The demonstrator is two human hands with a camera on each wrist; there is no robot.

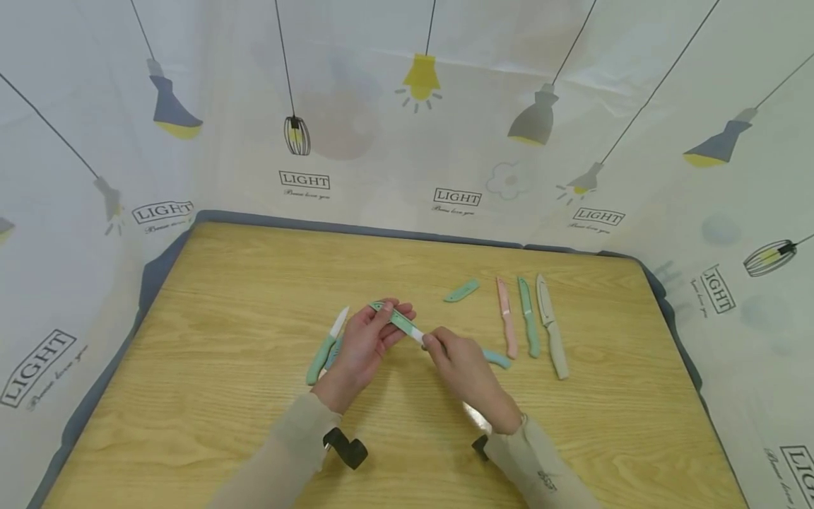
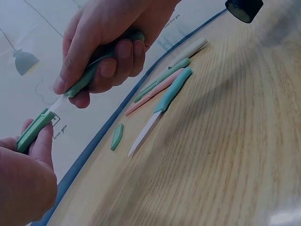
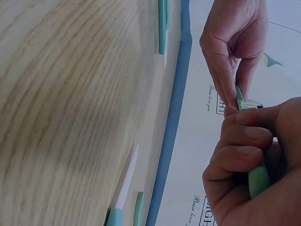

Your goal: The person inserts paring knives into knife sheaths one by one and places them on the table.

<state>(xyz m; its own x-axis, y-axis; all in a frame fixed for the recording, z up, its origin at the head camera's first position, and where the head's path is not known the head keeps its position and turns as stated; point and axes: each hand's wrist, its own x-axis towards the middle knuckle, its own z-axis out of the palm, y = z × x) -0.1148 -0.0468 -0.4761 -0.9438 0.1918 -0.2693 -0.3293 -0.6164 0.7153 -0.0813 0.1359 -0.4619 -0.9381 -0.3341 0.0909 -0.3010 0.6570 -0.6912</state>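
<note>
In the head view my left hand (image 1: pixel 361 346) pinches a green knife sheath (image 1: pixel 402 322) between thumb and fingers. My right hand (image 1: pixel 463 364) grips a paring knife by its green handle (image 2: pixel 87 77). Its white blade (image 1: pixel 417 335) is partly inside the sheath, with a short length showing between the hands. Most of the handle lies hidden in the right fist. Below the left wrist lies another knife with a green handle (image 1: pixel 323 359) and a bare white blade. A blue piece (image 1: pixel 333 353) beside it is mostly covered by the hand.
Behind my right hand lies a blue-handled knife (image 2: pixel 173 92) with its white blade bare. A loose green sheath (image 1: pixel 461 290) is farther back. At right, a pink knife (image 1: pixel 507 318), a green knife (image 1: pixel 529 318) and a beige knife (image 1: pixel 553 332) lie side by side on the wooden table (image 1: pixel 254 283).
</note>
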